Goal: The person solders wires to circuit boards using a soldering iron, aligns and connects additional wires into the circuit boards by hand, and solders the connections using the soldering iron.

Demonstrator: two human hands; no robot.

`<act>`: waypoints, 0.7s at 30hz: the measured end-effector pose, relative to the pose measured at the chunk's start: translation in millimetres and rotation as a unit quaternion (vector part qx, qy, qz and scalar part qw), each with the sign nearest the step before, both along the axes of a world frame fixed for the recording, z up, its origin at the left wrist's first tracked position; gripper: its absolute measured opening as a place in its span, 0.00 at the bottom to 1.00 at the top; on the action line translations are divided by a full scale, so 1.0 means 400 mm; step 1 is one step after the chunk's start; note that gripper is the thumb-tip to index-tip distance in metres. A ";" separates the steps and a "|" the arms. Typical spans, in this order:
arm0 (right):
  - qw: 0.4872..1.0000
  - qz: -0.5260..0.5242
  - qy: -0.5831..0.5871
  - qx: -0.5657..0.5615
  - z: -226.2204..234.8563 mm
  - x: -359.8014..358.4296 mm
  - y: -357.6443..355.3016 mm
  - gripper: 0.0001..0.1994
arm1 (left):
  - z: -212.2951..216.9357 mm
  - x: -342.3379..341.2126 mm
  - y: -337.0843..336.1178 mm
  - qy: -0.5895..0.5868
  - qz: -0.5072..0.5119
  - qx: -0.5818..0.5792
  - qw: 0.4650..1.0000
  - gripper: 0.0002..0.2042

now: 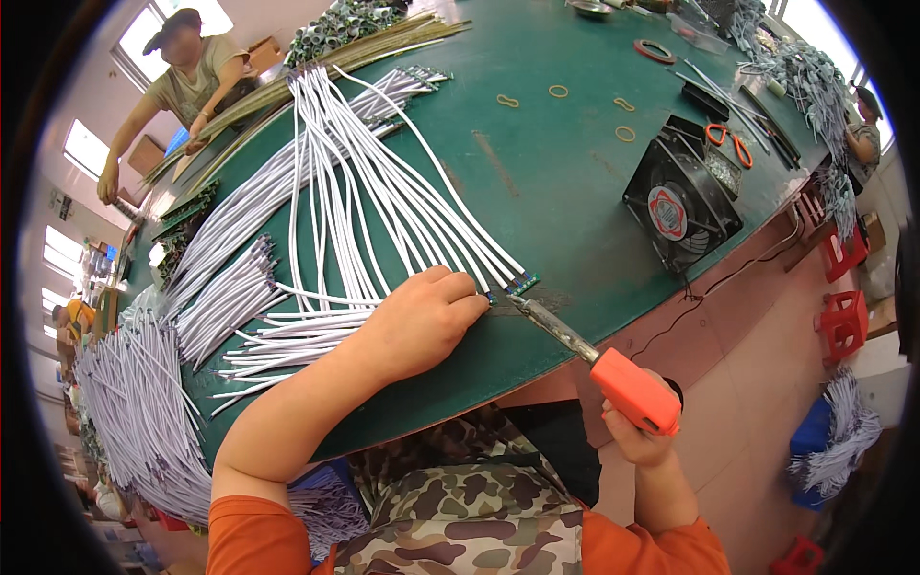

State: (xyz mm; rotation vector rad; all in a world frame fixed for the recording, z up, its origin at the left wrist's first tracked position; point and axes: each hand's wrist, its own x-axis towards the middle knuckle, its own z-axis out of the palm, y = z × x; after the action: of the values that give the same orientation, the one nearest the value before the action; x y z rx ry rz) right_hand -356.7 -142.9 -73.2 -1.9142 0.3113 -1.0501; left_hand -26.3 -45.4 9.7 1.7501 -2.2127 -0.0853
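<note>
My right hand (640, 422) is closed round the orange handle of a soldering iron (632, 388). The iron's metal shaft points up and left, its tip at a small green circuit board (522, 285) near the table's front edge. My left hand (431, 311) has its fingers curled and pressed together by the ends of the white cables (383, 211), just left of that board. What its fingertips pinch is hidden beneath them. The cables fan out from a bunch farther back, and several reach the board. More white cables (302, 340) lie beside my left forearm.
A black fan (680, 196) stands on the green table (565, 211) at right, near orange-handled scissors (728, 142) and rubber bands (625, 133). Heaped cables (134, 412) hang over the left edge. A co-worker (192, 72) stands across at far left. Red stools (843, 321) are at right.
</note>
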 end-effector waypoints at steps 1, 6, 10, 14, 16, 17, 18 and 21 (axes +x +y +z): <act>1.000 0.006 -0.001 -0.014 0.004 0.002 -0.003 0.27 | 0.000 0.000 0.000 0.002 -0.003 -0.005 1.000 0.13; 1.000 0.013 0.002 -0.024 0.018 0.015 0.005 0.27 | -0.009 0.007 0.016 -0.001 0.003 0.000 1.000 0.14; 0.994 -0.041 0.003 0.097 0.000 -0.005 0.025 0.15 | 0.030 0.011 0.027 0.032 -0.013 -0.028 0.999 0.16; 0.987 -0.068 0.046 0.137 0.008 -0.007 0.020 0.10 | 0.071 0.132 0.033 0.027 0.055 -0.058 0.996 0.14; 0.988 -0.090 0.059 0.107 0.017 -0.014 0.015 0.08 | 0.125 0.256 0.016 0.010 0.151 -0.063 0.986 0.14; 0.984 -0.102 0.057 0.136 0.011 -0.020 0.019 0.07 | 0.143 0.339 0.003 0.015 0.203 -0.087 0.975 0.15; 0.985 -0.097 0.049 0.131 0.016 -0.021 0.007 0.07 | 0.153 0.435 -0.011 0.021 0.253 -0.110 0.961 0.16; 0.995 -0.052 -0.011 -0.090 0.043 -0.022 -0.010 0.10 | 0.159 0.727 -0.043 0.080 0.407 -0.134 0.900 0.24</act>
State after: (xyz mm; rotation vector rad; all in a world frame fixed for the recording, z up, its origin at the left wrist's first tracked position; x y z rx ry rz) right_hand -365.6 -146.9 -56.0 -2.0630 0.3156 -1.2024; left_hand 264.5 -62.6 73.3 2.2375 -1.1641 0.2461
